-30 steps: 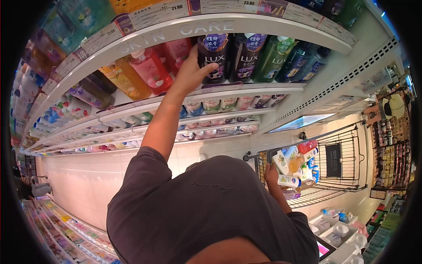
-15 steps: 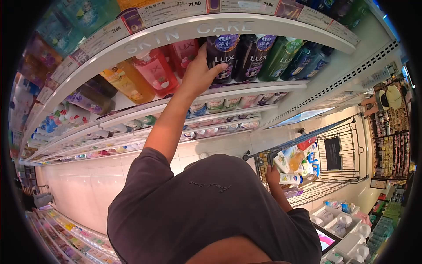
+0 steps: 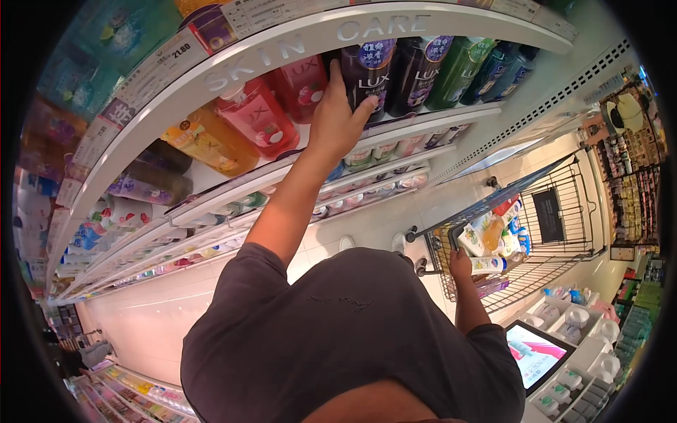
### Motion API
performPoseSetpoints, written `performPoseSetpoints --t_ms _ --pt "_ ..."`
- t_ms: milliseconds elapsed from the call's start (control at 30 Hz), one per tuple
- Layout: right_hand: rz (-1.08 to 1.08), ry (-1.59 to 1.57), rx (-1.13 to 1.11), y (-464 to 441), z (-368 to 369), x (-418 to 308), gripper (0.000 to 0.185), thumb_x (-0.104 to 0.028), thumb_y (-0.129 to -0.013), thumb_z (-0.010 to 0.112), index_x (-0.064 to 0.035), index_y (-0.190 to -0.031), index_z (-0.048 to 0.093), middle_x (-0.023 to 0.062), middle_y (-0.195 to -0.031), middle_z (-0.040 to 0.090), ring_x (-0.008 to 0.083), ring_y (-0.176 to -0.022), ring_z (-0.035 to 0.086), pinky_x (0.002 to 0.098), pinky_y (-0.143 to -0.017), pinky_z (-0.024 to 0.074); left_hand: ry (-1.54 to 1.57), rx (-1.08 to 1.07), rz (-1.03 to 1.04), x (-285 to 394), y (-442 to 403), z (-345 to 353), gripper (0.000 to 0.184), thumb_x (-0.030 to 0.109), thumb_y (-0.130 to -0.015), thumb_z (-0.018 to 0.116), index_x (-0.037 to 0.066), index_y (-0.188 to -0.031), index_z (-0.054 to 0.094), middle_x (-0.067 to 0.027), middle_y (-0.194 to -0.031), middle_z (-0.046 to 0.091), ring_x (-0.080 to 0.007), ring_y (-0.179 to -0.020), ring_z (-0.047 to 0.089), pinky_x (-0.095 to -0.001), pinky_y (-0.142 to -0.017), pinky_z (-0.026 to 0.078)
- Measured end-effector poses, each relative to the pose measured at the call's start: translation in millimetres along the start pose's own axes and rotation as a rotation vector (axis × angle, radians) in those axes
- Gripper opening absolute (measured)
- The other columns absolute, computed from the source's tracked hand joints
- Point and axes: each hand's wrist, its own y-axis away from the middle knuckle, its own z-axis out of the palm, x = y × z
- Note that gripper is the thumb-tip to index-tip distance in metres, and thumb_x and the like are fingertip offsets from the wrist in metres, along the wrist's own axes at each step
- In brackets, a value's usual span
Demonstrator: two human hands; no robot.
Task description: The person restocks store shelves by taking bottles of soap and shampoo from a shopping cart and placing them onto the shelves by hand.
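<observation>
My left hand [image 3: 341, 116] reaches up to the shelf and is wrapped around a dark purple LUX bottle [image 3: 372, 70], with the thumb across its front and the fingers along its left side. That bottle stands upright on the shelf. To its right is a matching dark bottle [image 3: 421, 74], then a green LUX bottle [image 3: 458, 74]. Left of my hand stand pink LUX bottles [image 3: 262, 121] and a yellow bottle [image 3: 211, 141]. Low on the right, my right hand [image 3: 460, 264] is closed on the handle [image 3: 455, 240] of a shopping cart.
The wire cart [image 3: 564, 233] holds several bottles and packs [image 3: 493, 240]. Above the bottles runs a curved white shelf edge [image 3: 317, 41] lettered SKIN CARE. Lower shelves [image 3: 233, 204] carry more goods. A lit screen [image 3: 536, 356] and a display rack [image 3: 575, 324] stand behind on the right.
The view has shifted, bringing my shoes and more of the screen into sight. My left hand stays around the dark bottle, and my right hand stays on the cart.
</observation>
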Motion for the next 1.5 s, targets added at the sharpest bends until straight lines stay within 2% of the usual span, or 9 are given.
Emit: performPoseSetpoints --t_ms 133,200,300,467,667,933,1067,1267,1500 --pt "0.057 -0.006 -0.018 0.1 2.0 -2.0 0.036 -0.032 -0.092 0.049 -0.0022 -0.109 0.058 0.0292 -0.096 0.066 0.0468 -0.093 0.063 0.0549 -0.082 0.0477 -0.172 0.107 0.295 4.5 35.5 -3.2 0.080 0.020 -0.090 0.066 -0.012 -0.147 0.020 -0.0334 -0.137 0.046 -0.0445 -0.128 0.048 -0.0431 -0.106 0.039" --pt "0.091 -0.005 0.019 1.9 8.9 1.5 0.035 -0.031 -0.091 0.050 -0.0045 -0.112 0.059 0.0265 -0.099 0.067 0.0438 -0.094 0.065 0.0530 -0.083 0.0495 0.025 0.022 0.416 0.8 65.7 0.9 0.072 0.007 -0.094 0.061 -0.007 -0.150 0.018 -0.0283 -0.145 0.041 -0.0344 -0.131 0.049 -0.0396 -0.111 0.035" --pt "0.188 -0.002 -0.038 10.2 -2.9 -11.9 0.036 -0.029 -0.088 0.050 -0.0093 -0.117 0.058 0.0238 -0.100 0.068 0.0411 -0.096 0.066 0.0512 -0.084 0.0500 0.210 -0.247 0.277 -12.7 120.2 22.5 0.068 0.010 -0.093 0.062 -0.010 -0.147 0.026 -0.0287 -0.136 0.052 -0.0385 -0.126 0.053 -0.0403 -0.104 0.042" --pt "0.166 -0.044 -0.041 20.3 -1.2 -18.8 0.032 -0.026 -0.088 0.050 -0.0079 -0.113 0.057 0.0224 -0.097 0.068 0.0405 -0.093 0.066 0.0515 -0.082 0.0500 -0.011 -0.883 -0.062 -57.1 188.6 57.7 0.058 0.023 -0.094 0.062 -0.003 -0.142 0.041 -0.0251 -0.128 0.060 -0.0347 -0.116 0.061 -0.0379 -0.096 0.048" --pt "0.136 -0.077 -0.026 37.5 8.5 -25.4 0.032 -0.027 -0.088 0.052 -0.0056 -0.111 0.058 0.0216 -0.100 0.068 0.0400 -0.094 0.065 0.0507 -0.082 0.0515 -0.112 -1.217 -0.147 -82.1 215.4 90.8 0.060 0.034 -0.093 0.062 -0.002 -0.139 0.047 -0.0234 -0.131 0.059 -0.0354 -0.116 0.061 -0.0410 -0.096 0.048" --pt "-0.051 -0.411 0.007 57.8 15.6 -19.4 0.060 -0.038 -0.085 0.058 -0.0017 -0.132 0.052 0.0236 -0.115 0.065 0.0392 -0.105 0.063 0.0465 -0.094 0.0476 -0.227 -1.245 -0.065 -56.5 207.5 124.5 0.061 0.036 -0.094 0.061 -0.005 -0.137 0.048 -0.0259 -0.135 0.055 -0.0374 -0.123 0.055 -0.0399 -0.103 0.044" --pt "0.172 -0.696 0.119 62.5 2.1 24.8 0.054 -0.038 -0.087 0.058 -0.0017 -0.127 0.059 0.0229 -0.119 0.064 0.0370 -0.106 0.063 0.0424 -0.094 0.0481 -0.242 -1.272 -0.141 -55.6 219.2 130.1 0.062 0.035 -0.094 0.060 -0.005 -0.138 0.046 -0.0259 -0.136 0.053 -0.0375 -0.126 0.053 -0.0400 -0.104 0.043" --pt "0.419 -0.588 0.328 29.6 -40.9 95.2 0.044 -0.032 -0.088 0.058 -0.0018 -0.120 0.063 0.0174 -0.107 0.069 0.0322 -0.098 0.067 0.0404 -0.088 0.0506 -0.341 -1.367 -0.269 -63.7 243.3 134.9 0.064 0.038 -0.094 0.059 -0.004 -0.140 0.045 -0.0245 -0.139 0.051 -0.0354 -0.129 0.050 -0.0393 -0.107 0.039" --pt "0.524 -0.630 0.355 -118.0 -12.7 152.0 0.061 -0.044 -0.086 0.060 0.0032 -0.125 0.059 0.0231 -0.113 0.067 0.0351 -0.108 0.064 0.0408 -0.095 0.0477 -0.460 -1.287 -0.427 -92.0 267.3 118.4 0.061 0.036 -0.094 0.060 -0.003 -0.139 0.046 -0.0238 -0.133 0.056 -0.0351 -0.118 0.059 -0.0404 -0.100 0.046"
